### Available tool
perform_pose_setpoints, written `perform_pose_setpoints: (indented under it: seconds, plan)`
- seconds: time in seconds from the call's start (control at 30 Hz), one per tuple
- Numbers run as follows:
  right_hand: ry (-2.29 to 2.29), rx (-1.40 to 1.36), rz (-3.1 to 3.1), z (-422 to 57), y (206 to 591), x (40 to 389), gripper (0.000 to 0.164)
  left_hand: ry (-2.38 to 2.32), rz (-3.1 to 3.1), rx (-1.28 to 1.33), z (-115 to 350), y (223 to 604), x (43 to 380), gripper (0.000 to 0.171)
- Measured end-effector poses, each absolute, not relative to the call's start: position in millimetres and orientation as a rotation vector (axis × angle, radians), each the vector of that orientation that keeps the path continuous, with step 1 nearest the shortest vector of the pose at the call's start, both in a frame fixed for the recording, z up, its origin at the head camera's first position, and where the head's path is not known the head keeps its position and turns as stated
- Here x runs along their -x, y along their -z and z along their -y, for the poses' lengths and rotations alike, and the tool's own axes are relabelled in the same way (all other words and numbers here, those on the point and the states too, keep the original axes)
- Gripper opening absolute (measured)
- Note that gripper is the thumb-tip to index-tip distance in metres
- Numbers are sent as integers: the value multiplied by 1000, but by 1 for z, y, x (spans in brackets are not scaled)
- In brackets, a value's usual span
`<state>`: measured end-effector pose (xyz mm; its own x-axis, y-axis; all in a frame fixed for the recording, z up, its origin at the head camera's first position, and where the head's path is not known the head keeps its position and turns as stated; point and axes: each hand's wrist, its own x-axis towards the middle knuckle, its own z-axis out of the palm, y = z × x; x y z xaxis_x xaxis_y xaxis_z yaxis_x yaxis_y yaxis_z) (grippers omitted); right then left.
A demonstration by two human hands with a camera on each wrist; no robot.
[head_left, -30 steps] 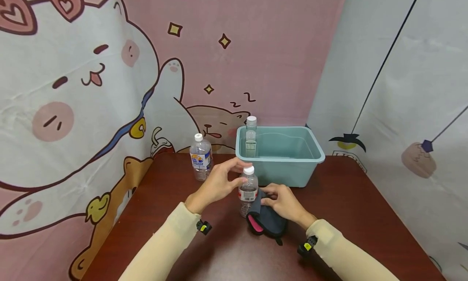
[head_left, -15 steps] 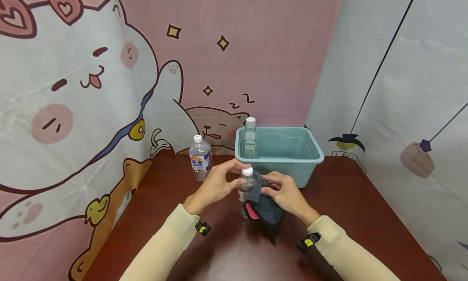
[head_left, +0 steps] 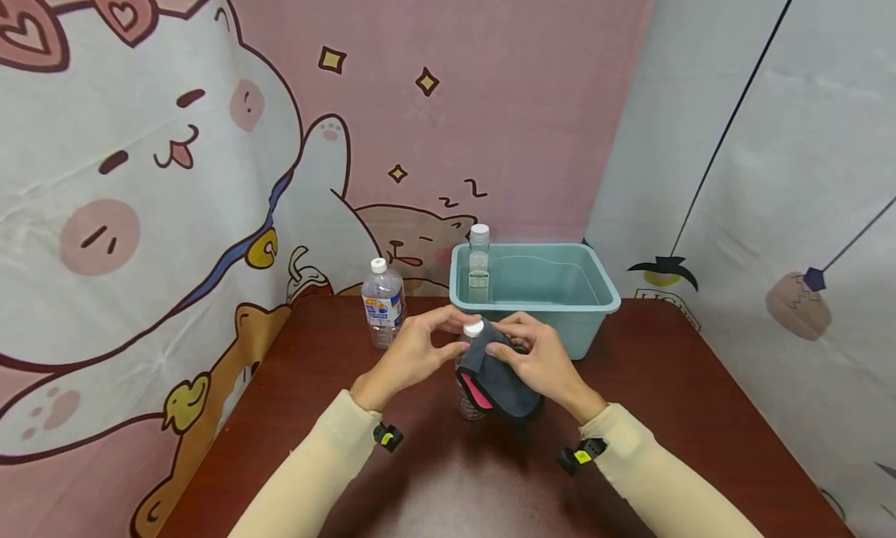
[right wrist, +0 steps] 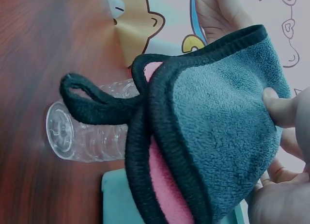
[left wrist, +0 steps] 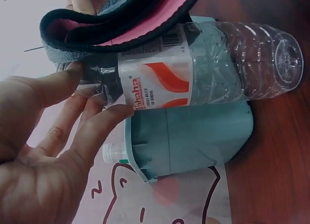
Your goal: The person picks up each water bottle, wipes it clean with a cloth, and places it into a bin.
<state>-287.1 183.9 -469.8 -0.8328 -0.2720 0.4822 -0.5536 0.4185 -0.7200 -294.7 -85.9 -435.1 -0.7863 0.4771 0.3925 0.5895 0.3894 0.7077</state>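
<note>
A clear plastic water bottle (left wrist: 232, 61) with a white cap and a red-and-white label stands upright on the table. My left hand (head_left: 416, 347) holds it near the top, thumb and fingers around its upper part just under the cap. My right hand (head_left: 544, 359) pinches a folded grey cleaning cloth (head_left: 509, 386) with pink lining, black edging and a hanging loop. That cloth lies over the bottle's right and near side, up at the shoulder, and hides much of the label in the head view. In the right wrist view, the bottle's base (right wrist: 60, 129) shows beyond the cloth.
Behind the hands is a light blue plastic bin (head_left: 581, 328) with a clear white-capped bottle (head_left: 479, 262) standing in its left corner. Further left stands a larger clear bottle (head_left: 383, 312) with a blue and orange label. The dark red table (head_left: 336, 413) meets a cartoon-printed curtain at the back.
My right hand has moved up and left, bringing the cloth from beside the bottle's lower body onto its upper part. The left hand keeps its place at the bottle's top.
</note>
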Motion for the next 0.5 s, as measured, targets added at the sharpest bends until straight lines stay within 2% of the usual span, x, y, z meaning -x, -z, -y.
perform_pose_setpoints:
  seconds: [0.5]
  plan:
    - [-1065, -781, 2513, -188, 454, 281, 33, 1383, 2517, 972, 86, 436, 296, 47]
